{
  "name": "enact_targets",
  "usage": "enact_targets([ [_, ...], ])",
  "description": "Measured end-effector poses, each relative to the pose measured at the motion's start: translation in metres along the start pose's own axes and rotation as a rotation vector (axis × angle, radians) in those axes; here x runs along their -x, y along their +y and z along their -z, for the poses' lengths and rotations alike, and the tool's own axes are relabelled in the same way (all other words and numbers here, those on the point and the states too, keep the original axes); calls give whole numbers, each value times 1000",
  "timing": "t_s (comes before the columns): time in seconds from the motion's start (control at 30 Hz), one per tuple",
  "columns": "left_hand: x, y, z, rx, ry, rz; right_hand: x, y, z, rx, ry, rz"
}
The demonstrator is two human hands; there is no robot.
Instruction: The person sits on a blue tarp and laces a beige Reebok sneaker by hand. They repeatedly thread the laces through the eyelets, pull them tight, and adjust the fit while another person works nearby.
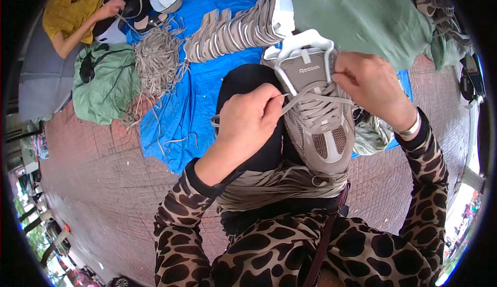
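Note:
A grey-beige sneaker upper (324, 116) with a pale collar lies over my lap, toe toward me. Its shoelace (317, 99) criss-crosses the front, with loose ends running out to both sides. My left hand (252, 119) is closed beside the upper, pinching a lace end between thumb and forefinger. On the opposite side, my right hand (370, 82) is closed with bent fingers against the upper's edge, near the top eyelets. Whether a lace is also between those fingers is hidden. A bundle of flat beige laces (259, 191) rests across my lap.
A long row of nested uppers (233, 31) lies on a blue tarp (178, 106) ahead. To its left are a heap of laces (158, 51) and a green sack (103, 82). A co-worker (77, 15) in yellow handles a lace. Green sheeting (357, 15) covers the far right.

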State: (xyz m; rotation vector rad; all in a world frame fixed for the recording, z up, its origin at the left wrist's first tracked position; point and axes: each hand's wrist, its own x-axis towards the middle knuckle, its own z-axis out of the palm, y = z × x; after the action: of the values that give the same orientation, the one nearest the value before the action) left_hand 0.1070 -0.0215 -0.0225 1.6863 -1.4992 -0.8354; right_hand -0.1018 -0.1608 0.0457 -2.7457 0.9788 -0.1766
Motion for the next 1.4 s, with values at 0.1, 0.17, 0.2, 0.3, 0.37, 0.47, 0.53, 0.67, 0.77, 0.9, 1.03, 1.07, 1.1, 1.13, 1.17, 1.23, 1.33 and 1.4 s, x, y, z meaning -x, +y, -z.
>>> enact_targets([
  [0.1, 0, -2, -5, -7, 47, -21, 5, 11, -1, -317, -24, -19],
  [0.17, -1, -2, -7, -1, 63, -34, 6, 17, -4, -512, -111, -50],
  [0.2, -2, -1, -9, -8, 60, -34, 6, 20, -4, -541, -119, -58],
  [0.3, -6, 3, -12, -162, 99, -60, 4, 24, -4, -663, -163, -34],
  [0.37, -9, 8, -14, -265, 108, -110, 3, 27, -2, -679, -205, -89],
  [0.47, -13, 15, -10, -450, 82, -195, 2, 31, 1, -587, -172, 82],
  [0.53, -13, 19, -4, -543, 83, -269, 1, 34, 2, -597, -170, 58],
  [0.67, -18, 20, 9, -555, 143, -459, -1, 37, -2, -526, -167, 51],
  [0.77, -30, 16, 18, -495, 45, -596, -7, 36, -6, -451, 35, 328],
  [0.9, -54, 10, 30, -492, -183, -693, -20, 43, -1, -473, -60, 376],
  [1.03, -65, 14, 36, -413, -306, -690, -30, 54, 12, -270, -252, 520],
  [1.07, -65, 17, 35, -406, -345, -637, -30, 55, 15, -226, -265, 540],
  [1.1, -65, 18, 33, -408, -324, -602, -28, 55, 16, -180, -310, 567],
  [1.13, -66, 20, 30, -430, -322, -531, -27, 54, 17, -154, -284, 514],
  [1.17, -65, 21, 27, -451, -342, -455, -25, 50, 15, -126, -290, 466],
  [1.23, -70, 20, 21, -448, -385, -303, -24, 44, 9, -75, -280, 367],
  [1.33, -81, 19, 19, -154, -419, -53, -36, 33, -8, -111, -161, 309],
  [1.4, -92, 22, 21, 195, -346, 94, -60, 33, -16, -238, -58, 337],
])
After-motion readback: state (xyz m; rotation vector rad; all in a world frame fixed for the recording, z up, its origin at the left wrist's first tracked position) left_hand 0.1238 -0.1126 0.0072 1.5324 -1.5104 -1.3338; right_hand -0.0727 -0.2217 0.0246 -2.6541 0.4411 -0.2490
